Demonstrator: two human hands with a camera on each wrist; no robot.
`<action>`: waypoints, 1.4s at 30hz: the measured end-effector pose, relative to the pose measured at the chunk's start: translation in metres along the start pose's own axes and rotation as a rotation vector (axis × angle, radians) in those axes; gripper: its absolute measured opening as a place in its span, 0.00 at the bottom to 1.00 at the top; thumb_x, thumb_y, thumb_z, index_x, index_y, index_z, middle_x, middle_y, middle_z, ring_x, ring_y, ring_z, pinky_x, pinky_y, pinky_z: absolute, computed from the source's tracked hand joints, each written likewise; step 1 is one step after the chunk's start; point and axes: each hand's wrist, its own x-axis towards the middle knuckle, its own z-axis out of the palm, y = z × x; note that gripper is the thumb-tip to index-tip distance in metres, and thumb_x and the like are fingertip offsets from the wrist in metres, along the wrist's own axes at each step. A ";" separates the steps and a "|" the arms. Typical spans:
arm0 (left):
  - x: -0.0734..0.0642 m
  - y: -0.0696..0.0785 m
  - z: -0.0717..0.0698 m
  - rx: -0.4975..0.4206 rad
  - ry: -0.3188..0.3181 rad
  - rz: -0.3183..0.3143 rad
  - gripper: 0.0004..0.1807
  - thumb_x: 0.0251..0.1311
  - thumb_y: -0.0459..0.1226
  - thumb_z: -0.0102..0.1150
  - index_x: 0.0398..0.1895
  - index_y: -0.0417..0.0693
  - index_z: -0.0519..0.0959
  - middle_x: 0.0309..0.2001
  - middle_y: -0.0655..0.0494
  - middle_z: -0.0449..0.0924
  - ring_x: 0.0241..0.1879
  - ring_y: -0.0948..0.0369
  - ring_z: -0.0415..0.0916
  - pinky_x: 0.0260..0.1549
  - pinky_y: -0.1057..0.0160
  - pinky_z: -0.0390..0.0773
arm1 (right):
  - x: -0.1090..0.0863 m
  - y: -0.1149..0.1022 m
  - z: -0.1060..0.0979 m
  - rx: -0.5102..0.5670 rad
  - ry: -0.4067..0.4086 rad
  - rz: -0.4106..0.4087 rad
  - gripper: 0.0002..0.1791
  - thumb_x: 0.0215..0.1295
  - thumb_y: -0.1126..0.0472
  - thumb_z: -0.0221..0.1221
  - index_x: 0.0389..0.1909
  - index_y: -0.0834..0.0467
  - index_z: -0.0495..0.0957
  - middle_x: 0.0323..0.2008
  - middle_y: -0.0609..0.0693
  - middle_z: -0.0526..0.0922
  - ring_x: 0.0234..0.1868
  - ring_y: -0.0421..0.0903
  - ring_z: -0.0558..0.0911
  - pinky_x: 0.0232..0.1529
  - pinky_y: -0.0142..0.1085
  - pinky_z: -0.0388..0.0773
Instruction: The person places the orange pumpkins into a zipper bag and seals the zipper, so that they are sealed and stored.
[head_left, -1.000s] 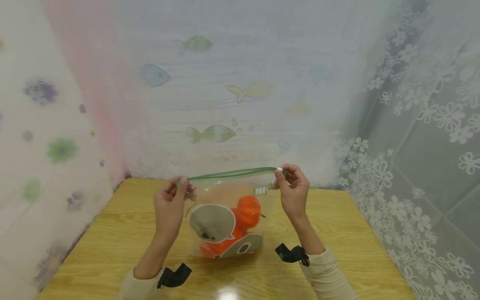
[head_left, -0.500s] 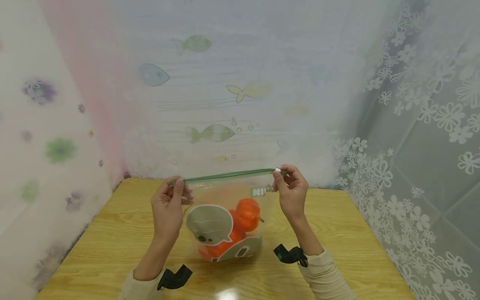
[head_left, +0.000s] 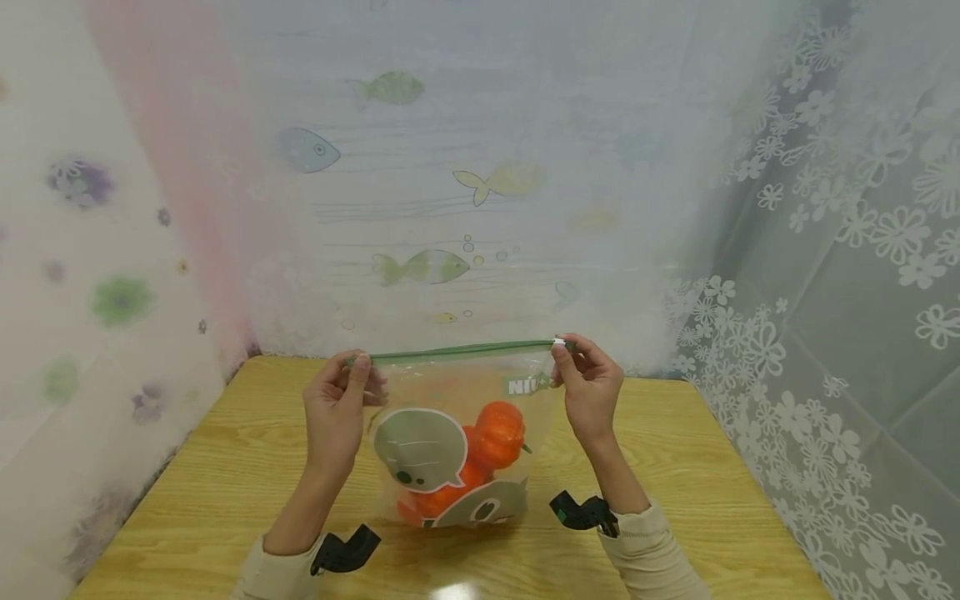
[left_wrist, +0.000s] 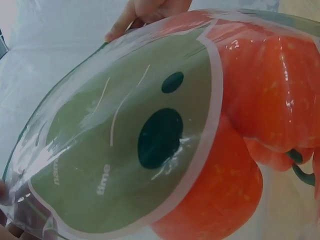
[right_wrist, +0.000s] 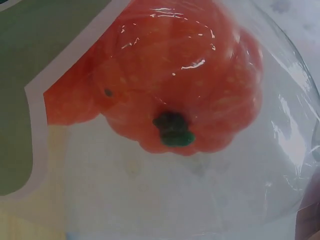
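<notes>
A clear zip bag (head_left: 442, 383) with a green zip strip and a printed speech bubble stands on the table between both hands. Inside it lie several orange-red toy pumpkins (head_left: 499, 435); one shows a dark green stem (right_wrist: 173, 131) in the right wrist view. At the bag's top left corner, the left hand (head_left: 335, 408) pinches the strip between thumb and fingers. The right hand (head_left: 591, 390) pinches the opposite corner, right at the white zip slider (head_left: 558, 342). Between them the strip runs nearly straight, its edges close together.
The wooden table (head_left: 225, 467) spreads around the bag. Behind it hangs a pale curtain with printed fish (head_left: 435, 267). A flower-patterned sheet (head_left: 832, 333) borders the right side. Each sleeve carries a black wrist camera (head_left: 347, 550).
The bag has sunk slightly, and the gap along its green strip looks narrower. Both hands keep their pinch at the corners, having shifted only a little.
</notes>
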 end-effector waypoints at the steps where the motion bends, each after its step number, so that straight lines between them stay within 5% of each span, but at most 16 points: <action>1: 0.000 0.000 0.000 -0.021 0.000 -0.009 0.11 0.76 0.35 0.53 0.47 0.32 0.79 0.27 0.58 0.82 0.25 0.64 0.81 0.27 0.67 0.86 | 0.000 0.000 0.000 0.005 0.004 0.001 0.10 0.70 0.76 0.58 0.46 0.82 0.77 0.24 0.45 0.77 0.19 0.38 0.75 0.24 0.26 0.79; 9: -0.006 0.000 -0.002 -0.116 0.042 -0.068 0.09 0.75 0.34 0.55 0.42 0.35 0.80 0.29 0.57 0.85 0.27 0.64 0.84 0.30 0.66 0.87 | -0.004 0.002 0.001 0.034 0.027 0.001 0.09 0.71 0.75 0.58 0.46 0.80 0.79 0.23 0.45 0.78 0.19 0.38 0.75 0.24 0.27 0.79; 31: -0.003 0.005 0.001 -0.105 0.053 -0.011 0.07 0.77 0.39 0.51 0.43 0.45 0.75 0.26 0.58 0.80 0.25 0.63 0.78 0.25 0.68 0.84 | -0.004 0.001 0.001 0.023 -0.014 -0.034 0.09 0.69 0.77 0.58 0.45 0.81 0.79 0.24 0.45 0.82 0.20 0.38 0.78 0.25 0.27 0.81; 37: 0.002 -0.002 -0.004 -0.108 0.067 0.045 0.08 0.77 0.37 0.51 0.42 0.40 0.76 0.25 0.58 0.80 0.24 0.64 0.78 0.24 0.68 0.84 | -0.004 0.001 -0.003 0.073 -0.096 0.016 0.10 0.72 0.75 0.57 0.47 0.80 0.79 0.33 0.44 0.87 0.23 0.38 0.81 0.28 0.29 0.84; 42: 0.006 -0.005 -0.007 -0.097 0.074 0.041 0.09 0.77 0.37 0.51 0.42 0.40 0.76 0.26 0.58 0.81 0.24 0.65 0.79 0.24 0.68 0.84 | -0.006 -0.001 -0.007 0.106 -0.133 0.154 0.09 0.70 0.74 0.59 0.44 0.63 0.85 0.34 0.45 0.87 0.28 0.38 0.84 0.32 0.31 0.86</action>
